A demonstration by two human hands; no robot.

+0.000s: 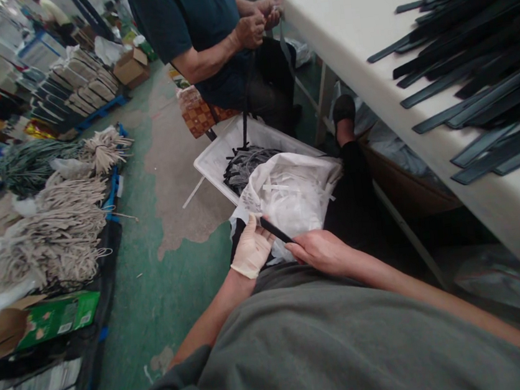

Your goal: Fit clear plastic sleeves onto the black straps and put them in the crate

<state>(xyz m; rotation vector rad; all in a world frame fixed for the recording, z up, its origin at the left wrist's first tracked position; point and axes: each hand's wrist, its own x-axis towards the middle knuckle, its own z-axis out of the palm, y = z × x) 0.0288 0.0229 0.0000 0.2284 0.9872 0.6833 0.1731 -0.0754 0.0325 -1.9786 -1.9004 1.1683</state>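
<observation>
A short black strip (276, 231) slants between my hands over my lap. My left hand (253, 249), in a pale glove, has its thumb and fingers at the strip's upper end. Bare, my right hand (316, 250) pinches the lower end. Just beyond them a white bag (262, 173) lies open, full of white clear-looking scraps. It leans in a white bin (212, 166), where dark curled strips (249, 162) are heaped.
Many black straps (474, 58) lie on the white table (344, 22) at the right. Across the bin a seated person (204, 32) holds a thin strip. Bundles of beige cords (57, 230) and an open green box (60, 318) are on the left.
</observation>
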